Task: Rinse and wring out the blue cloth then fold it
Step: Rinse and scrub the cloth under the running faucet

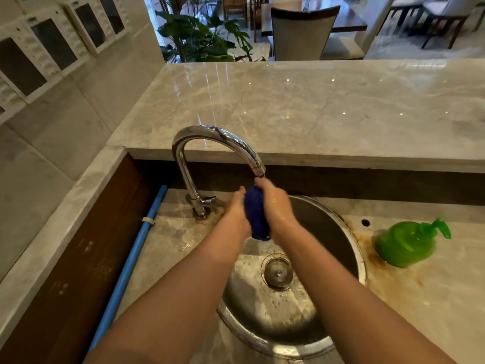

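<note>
The blue cloth (256,215), bunched into a tight, thick roll, sits clamped between my two hands over the far-left part of the round steel sink (360,254). Its long axis runs away from me. The far end points up at the spout of the chrome faucet (217,135) and lies just beneath it, while the near end points back towards me and pokes out below my wrists. The roll tilts slightly, with the near end a little to the right of the far one.

My left hand (237,210) grips the roll from the left side, thumb up near its top. My right hand (275,204) wraps it from the right, back of the hand towards the camera, one fingertip almost at the spout mouth. Both hands close round the cloth, pressed towards each other, with only a strip of blue showing between them. Whether water is running, I cannot tell.

Below, the drain strainer (278,270) lies in the wet basin. A green pump bottle (402,245) stands on the stained counter to the right of the sink, its nozzle pointing right. A blue pipe (131,258) runs along the left edge. A raised marble counter (315,101) lies behind the faucet, with a chair (301,32) and a leafy plant (202,35) beyond it.
</note>
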The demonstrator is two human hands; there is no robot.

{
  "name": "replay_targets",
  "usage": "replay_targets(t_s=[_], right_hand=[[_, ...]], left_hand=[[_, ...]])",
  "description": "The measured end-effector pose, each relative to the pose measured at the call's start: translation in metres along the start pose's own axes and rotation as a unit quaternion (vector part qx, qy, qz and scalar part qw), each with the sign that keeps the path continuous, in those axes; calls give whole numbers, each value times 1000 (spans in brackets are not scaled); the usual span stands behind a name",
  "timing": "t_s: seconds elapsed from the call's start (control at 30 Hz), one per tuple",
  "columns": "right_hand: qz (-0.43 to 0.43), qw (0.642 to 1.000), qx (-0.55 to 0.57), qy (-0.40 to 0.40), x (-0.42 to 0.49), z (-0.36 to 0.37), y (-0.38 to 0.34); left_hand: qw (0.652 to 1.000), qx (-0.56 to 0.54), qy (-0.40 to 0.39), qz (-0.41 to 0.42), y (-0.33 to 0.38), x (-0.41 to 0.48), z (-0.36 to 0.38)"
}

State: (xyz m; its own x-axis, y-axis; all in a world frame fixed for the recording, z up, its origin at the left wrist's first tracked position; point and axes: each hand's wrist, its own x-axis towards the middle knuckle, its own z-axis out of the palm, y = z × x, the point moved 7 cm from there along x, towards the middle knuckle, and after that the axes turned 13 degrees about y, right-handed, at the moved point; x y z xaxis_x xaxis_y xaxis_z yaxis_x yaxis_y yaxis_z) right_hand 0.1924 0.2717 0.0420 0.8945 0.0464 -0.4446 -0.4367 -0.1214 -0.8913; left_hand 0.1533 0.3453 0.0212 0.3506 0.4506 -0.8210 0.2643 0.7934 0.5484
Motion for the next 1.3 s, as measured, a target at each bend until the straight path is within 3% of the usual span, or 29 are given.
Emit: replay_targets(t_s=[0.07,0.1,0.17,0.23,0.3,0.43,0.5,0.57,0.63,0.77,0.93,1.07,1.17,1.23,1.3], right_hand=[[-164,977,-98,95,-5,2,-20],[-185,964,-132,137,0,-6,-25],[-147,965,-151,155,19,-24,-25],[-58,984,-107,127,33,-32,-9],[-5,994,-64,87,25,-22,8],[-92,987,-70,114,12,-11,0],[-72,987,-73,121,32,-19,-9],[-17,994,-47,95,42,-21,-6],[-2,995,-15,98,36,-18,6],[-71,992,-23,100,20,-11,0],[-28,998,6,63,26,-22,-12],[-53,995,3,90,8,-13,-4],[-50,994,-40,84,29,-21,-21],[-11,997,-17,73,33,-23,-15],[2,998,-5,60,22,-14,1]], left_hand=[[1000,12,-5,1,-11,-4,9],[999,31,-4,20,-14,-7,11],[996,82,-8,16,-23,-10,13],[991,129,-1,33,-16,-11,15],[991,109,38,66,2,-7,13],[990,88,78,78,14,0,10],[986,124,59,95,-1,-4,17],[965,181,65,176,2,-6,25],[960,176,91,200,18,-2,23],[977,115,99,146,24,2,17],[947,233,52,214,11,-12,26],[972,137,70,180,37,-3,25],[980,162,34,114,-10,-9,22],[975,192,7,115,-15,-11,22],[975,165,28,148,14,-4,22]])
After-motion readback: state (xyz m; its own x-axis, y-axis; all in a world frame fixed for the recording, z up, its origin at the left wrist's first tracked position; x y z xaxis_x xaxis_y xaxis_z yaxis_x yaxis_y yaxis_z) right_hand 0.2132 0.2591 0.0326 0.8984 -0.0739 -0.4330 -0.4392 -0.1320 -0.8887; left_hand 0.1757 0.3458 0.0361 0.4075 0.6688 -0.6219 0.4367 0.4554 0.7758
